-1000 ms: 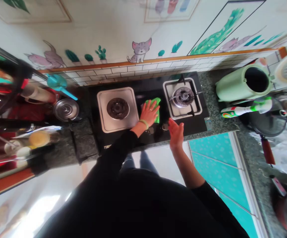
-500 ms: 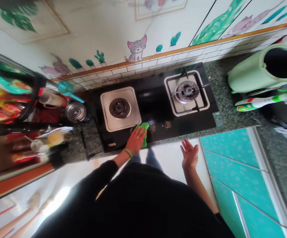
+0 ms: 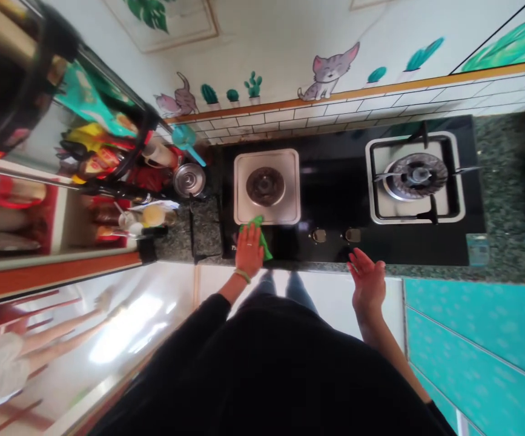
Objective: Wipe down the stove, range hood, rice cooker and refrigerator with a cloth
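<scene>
Seemingly partway, the left hand (image 3: 249,249) presses a green cloth (image 3: 264,247) flat on the hob (image 3: 335,188)'s front-left corner, the right hand (image 3: 368,283) open and empty, the right half likely left to wipe.

Bright green cloth (image 3: 259,237), crumpled and pressed flat, left of centre of the frame, on the black glass hob (image 3: 335,188), front left corner, largely hidden

The white brand mark (image 3: 234,247) on the stove (image 3: 330,188) is unreadable.
</scene>
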Demonstrator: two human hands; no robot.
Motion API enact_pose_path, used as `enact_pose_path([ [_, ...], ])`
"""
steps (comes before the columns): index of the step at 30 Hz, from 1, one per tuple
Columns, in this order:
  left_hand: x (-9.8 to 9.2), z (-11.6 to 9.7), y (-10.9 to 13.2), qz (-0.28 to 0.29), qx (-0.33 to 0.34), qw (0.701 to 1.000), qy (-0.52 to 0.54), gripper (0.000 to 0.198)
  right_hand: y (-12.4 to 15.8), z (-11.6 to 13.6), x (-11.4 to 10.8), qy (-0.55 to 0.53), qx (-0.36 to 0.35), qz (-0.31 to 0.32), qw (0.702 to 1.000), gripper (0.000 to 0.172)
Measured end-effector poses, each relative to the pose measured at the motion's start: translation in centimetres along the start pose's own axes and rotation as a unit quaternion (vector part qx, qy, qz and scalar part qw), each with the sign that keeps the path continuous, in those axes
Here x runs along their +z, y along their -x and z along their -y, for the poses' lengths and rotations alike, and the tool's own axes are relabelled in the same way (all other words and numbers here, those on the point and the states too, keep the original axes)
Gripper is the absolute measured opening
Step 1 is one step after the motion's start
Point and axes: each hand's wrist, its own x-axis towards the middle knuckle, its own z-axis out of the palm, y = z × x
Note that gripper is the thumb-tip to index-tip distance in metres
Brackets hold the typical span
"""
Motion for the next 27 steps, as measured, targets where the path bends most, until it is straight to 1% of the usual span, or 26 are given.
enact_pose_path([
  [1,-0.3,0.9,0.5,-0.022,-0.036,0.999,0.001,0.067,0.3,0.0,0.7,0.005,0.002,0.021,1.000,0.069],
  [2,-0.3,1.3,0.7,-0.037,-0.061,0.997,0.003,0.068,0.7,0.1,1.4,0.012,-0.002,0.043,0.999,0.070],
  [3,-0.1,1.0,0.8,-0.043,-0.075,0.996,0.006,0.068,1.2,0.2,2.0,0.022,-0.013,0.065,0.998,0.069],
  [4,0.4,0.2,0.7,-0.038,-0.074,0.997,0.008,0.069,1.8,0.3,2.6,0.034,-0.033,0.087,0.995,0.068],
  [5,1.1,-1.1,0.5,-0.021,-0.055,0.998,0.012,0.069,2.4,0.4,3.1,0.049,-0.060,0.109,0.991,0.065],
  [6,1.9,-2.7,0.3,0.004,-0.020,1.000,0.018,0.069,3.1,0.5,3.5,0.065,-0.092,0.129,0.985,0.061],
  [8,3.6,-6.4,-0.3,0.063,0.085,0.994,0.037,0.066,4.2,0.5,4.3,0.101,-0.159,0.176,0.966,0.053],
  [9,4.2,-7.9,-0.6,0.083,0.128,0.987,0.049,0.063,4.6,0.4,4.8,0.124,-0.191,0.203,0.952,0.049],
  [10,4.5,-9.1,-0.9,0.097,0.161,0.980,0.063,0.061,4.9,0.1,5.3,0.150,-0.222,0.229,0.936,0.047],
  [11,4.4,-9.8,-1.1,0.107,0.182,0.974,0.080,0.058,5.0,-0.3,5.8,0.181,-0.248,0.253,0.917,0.046],
  [12,4.0,-9.8,-1.3,0.111,0.193,0.970,0.101,0.056,5.0,-0.9,6.3,0.217,-0.271,0.273,0.897,0.048],
  [13,3.2,-9.3,-1.2,0.105,0.189,0.968,0.125,0.053,4.9,-1.7,6.9,0.256,-0.292,0.285,0.876,0.052],
  [14,2.2,-8.4,-1.0,0.085,0.172,0.970,0.149,0.051,4.6,-2.5,7.4,0.295,-0.312,0.288,0.856,0.058],
  [15,1.1,-7.0,-0.6,0.050,0.142,0.974,0.170,0.049,4.4,-3.5,7.9,0.332,-0.330,0.285,0.836,0.065],
  [17,-1.2,-3.8,0.7,-0.057,0.047,0.980,0.187,0.047,3.7,-5.4,8.7,0.399,-0.365,0.274,0.795,0.078],
  [19,-3.0,-0.6,2.3,-0.164,-0.060,0.970,0.170,0.046,3.3,-7.0,9.5,0.449,-0.393,0.275,0.754,0.085],
  [20,-3.7,0.8,3.1,-0.200,-0.104,0.961,0.158,0.048,3.2,-7.5,9.9,0.468,-0.405,0.291,0.729,0.086],
  [22,-4.5,2.9,4.5,-0.239,-0.165,0.946,0.146,0.051,3.2,-8.1,11.1,0.489,-0.430,0.353,0.672,0.085],
  [24,-5.0,4.2,5.9,-0.260,-0.186,0.937,0.144,0.049,3.5,-8.2,12.7,0.490,-0.452,0.426,0.611,0.083],
  [25,-5.2,4.6,6.6,-0.279,-0.192,0.930,0.139,0.047,3.7,-8.2,13.6,0.486,-0.463,0.453,0.587,0.081],
  [26,-5.3,5.0,7.3,-0.307,-0.204,0.921,0.129,0.045,3.9,-8.2,14.6,0.482,-0.475,0.469,0.568,0.079],
  [27,-5.4,5.3,8.0,-0.340,-0.224,0.906,0.116,0.043,4.1,-8.3,15.6,0.477,-0.486,0.477,0.556,0.076],
])
